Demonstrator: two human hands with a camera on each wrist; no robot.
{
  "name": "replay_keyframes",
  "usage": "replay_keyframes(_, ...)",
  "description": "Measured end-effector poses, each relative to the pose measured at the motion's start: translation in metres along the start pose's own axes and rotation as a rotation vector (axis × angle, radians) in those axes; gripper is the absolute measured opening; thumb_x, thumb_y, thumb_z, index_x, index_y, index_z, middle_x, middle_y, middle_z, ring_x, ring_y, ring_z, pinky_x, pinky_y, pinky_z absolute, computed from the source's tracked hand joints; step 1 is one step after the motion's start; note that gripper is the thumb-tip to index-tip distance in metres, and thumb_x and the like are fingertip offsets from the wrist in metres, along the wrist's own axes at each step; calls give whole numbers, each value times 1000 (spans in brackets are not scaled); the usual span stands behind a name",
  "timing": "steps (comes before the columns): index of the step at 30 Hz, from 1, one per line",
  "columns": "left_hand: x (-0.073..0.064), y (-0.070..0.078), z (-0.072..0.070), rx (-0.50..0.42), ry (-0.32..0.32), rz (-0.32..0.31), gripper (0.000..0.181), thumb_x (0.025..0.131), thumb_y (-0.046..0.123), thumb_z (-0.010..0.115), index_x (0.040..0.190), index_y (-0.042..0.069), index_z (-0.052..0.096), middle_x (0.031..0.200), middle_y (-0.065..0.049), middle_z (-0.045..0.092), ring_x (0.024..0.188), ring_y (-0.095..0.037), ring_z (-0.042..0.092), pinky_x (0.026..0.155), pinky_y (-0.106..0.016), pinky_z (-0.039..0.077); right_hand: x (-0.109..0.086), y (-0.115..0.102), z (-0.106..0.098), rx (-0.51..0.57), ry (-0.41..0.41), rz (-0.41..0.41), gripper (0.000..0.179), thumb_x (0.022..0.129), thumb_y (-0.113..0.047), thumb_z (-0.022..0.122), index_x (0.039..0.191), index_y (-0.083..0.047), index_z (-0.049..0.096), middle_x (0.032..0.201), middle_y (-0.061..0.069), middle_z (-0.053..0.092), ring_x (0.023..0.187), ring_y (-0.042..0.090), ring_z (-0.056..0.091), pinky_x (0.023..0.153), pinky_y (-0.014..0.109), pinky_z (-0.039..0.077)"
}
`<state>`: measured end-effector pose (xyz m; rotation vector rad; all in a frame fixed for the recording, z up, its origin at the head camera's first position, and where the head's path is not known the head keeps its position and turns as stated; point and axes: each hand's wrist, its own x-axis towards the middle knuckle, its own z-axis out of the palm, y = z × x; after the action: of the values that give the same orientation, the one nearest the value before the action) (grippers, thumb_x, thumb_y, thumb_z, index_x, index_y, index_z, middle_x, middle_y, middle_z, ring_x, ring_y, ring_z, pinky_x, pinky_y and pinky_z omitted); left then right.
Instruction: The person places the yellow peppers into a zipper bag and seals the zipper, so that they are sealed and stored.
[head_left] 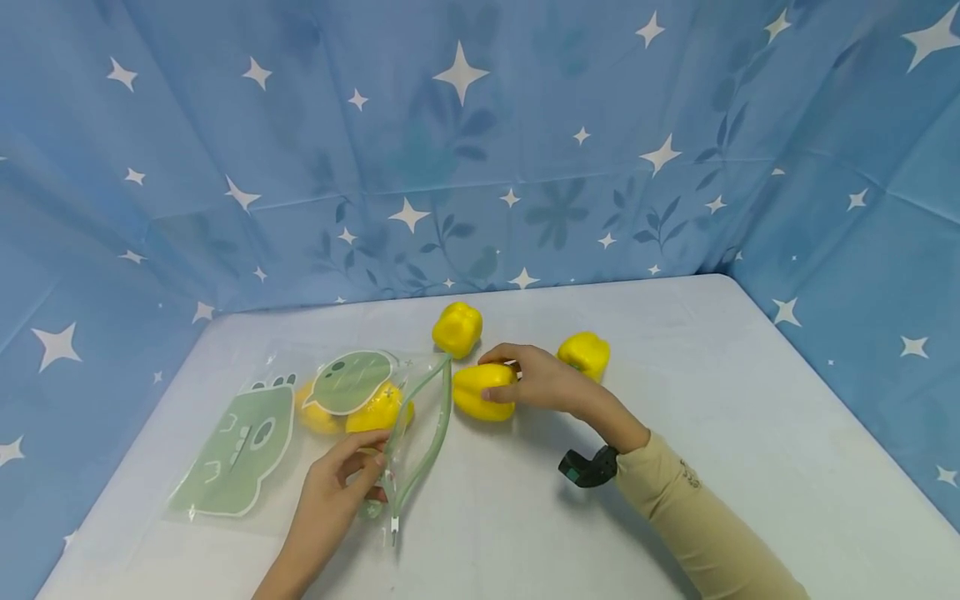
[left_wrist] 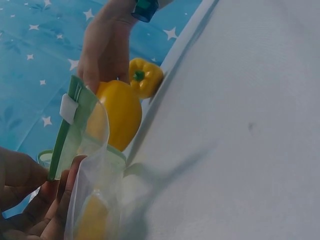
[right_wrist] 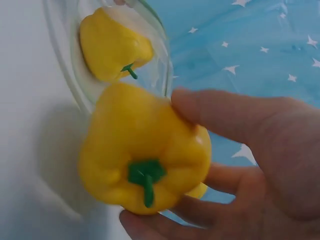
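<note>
1. Taking the held pepper as the clock's centre in the head view, a clear bag (head_left: 232, 454) is lying at nine o'clock on the white surface (head_left: 675, 350).
2. Inside it, what look like two bagged peppers (head_left: 378, 411) are resting, probably weighing down the thin, glossy film.
3. At eight o'clock, the left hand (head_left: 330, 487) is pinching the bag's edge, seemingly to hold the mouth apart; its green strip (head_left: 437, 444) is bowing into a pointed oval.
4. At eleven o'clock, a far pepper (head_left: 457, 330) is sitting loose, smooth and blocky.
5. At the centre, the held pepper (head_left: 474, 392), glossy, lobed and green-stemmed, is facing the mouth; the right hand (head_left: 543, 379) is gripping it from three o'clock, perhaps leaving its bag side unobstructed.
6. At two o'clock, another yellow pepper (head_left: 587, 354) is resting, partly hidden behind that hand.
</note>
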<state>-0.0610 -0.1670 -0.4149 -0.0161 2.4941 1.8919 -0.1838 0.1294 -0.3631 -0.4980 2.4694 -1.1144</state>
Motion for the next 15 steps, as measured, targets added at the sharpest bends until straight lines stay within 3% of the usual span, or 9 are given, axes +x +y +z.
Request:
replay_keyframes(10, -2, 5, 0, 10, 1, 12, 33, 98, -1, 65, 130, 7, 68, 124, -17, 65, 90, -10, 69, 68, -34, 66, -5, -2, 4, 141, -202, -25, 44, 94, -43, 76, 135, -31, 65, 143, -9, 61, 132, 21, 54, 113, 46, 47)
replay_keyframes(15, -5, 5, -1, 8, -8, 33, 32, 99, 0, 65, 131, 6, 67, 124, -17, 64, 91, -10, 68, 68, -35, 66, -5, -7, 22, 151, -227, -49, 43, 95, -45, 74, 135, -31, 65, 141, -10, 63, 129, 23, 59, 111, 46, 49)
